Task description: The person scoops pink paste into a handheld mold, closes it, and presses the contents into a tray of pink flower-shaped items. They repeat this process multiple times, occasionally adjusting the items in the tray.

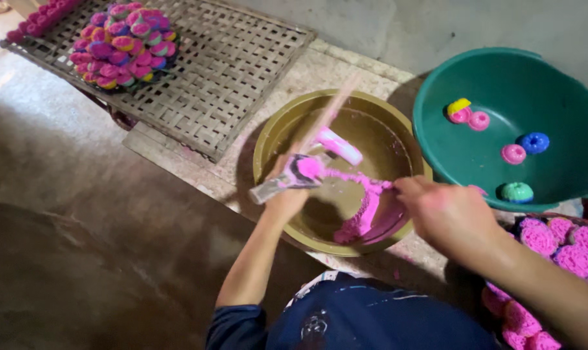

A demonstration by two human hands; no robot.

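1. My left hand is clamped round a small mould, a greyish thing smeared with pink, held tilted over the near-left side of the olive-yellow bowl.
2. A thin wooden stick rises from about that spot toward the far rim. It's blurry, and I can't tell which hand has it, if either.
3. My right hand sits at the bowl's right rim, fingers curled together and touching the pink dough. Can't tell whether I'm actually pinching any.
4. The dough lies in a smear along the bottom right of the bowl, plus a paler pink lump nearer the middle.
5. Just right of that is a green basin holding a few little ring-shaped cakes: pink, blue, green, one pink and yellow.
6. Near my right forearm there's a bunch of rough pink cakes, looks like in a basket.
7. Far left, a woven bamboo tray carries a heaped pile of multicoloured cakes.
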